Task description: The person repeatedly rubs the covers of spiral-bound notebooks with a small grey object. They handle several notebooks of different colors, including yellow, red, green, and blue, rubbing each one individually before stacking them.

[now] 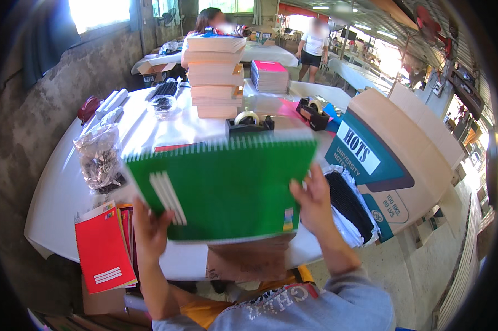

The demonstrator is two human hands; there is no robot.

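A green spiral notebook is held up in front of me above the table, its coil edge on the far side, slightly blurred. My left hand grips its left edge near the lower corner. On the opposite side, my right hand pinches the right edge, thumb on the cover. Below the notebook, a brown cardboard piece sits at the table's near edge, partly covered. Red notebooks lie in a stack beside my left forearm.
Beyond the notebook stand a tall book stack and two tape dispensers. A large carton and black coils are at right. A plastic bag lies left. Two people are farther back.
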